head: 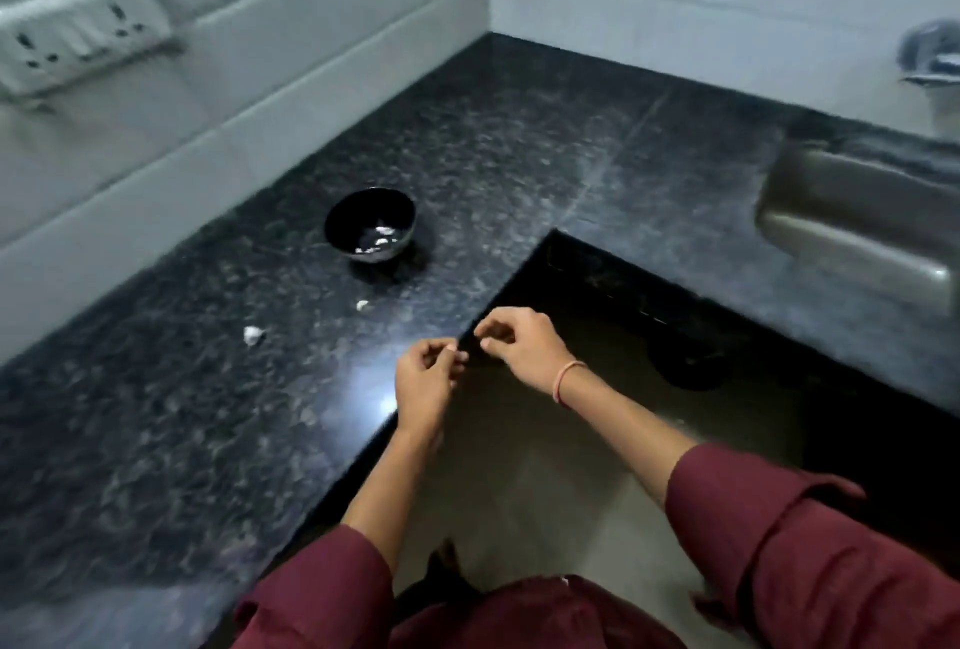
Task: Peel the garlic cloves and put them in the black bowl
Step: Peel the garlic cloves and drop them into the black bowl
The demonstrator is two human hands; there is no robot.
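Pinches a small pale piece (451, 349) in the left grip (428, 378), fingers curled, over the bench (208, 440) edge. Holds the right grip (519, 344) just beside it, fingers curled too; cannot tell whether grasping anything. Further back on the bench: black bowl (370, 224), upright, pale garlic cloves (383, 233) inside. Between bowl and grips: one pale bit (362, 305), and a larger scrap (253, 335) to its left.

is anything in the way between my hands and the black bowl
Nothing visible blocks it. Between the left hand, right hand and the black bowl there is only countertop, with one small white bit lying flat near that line.
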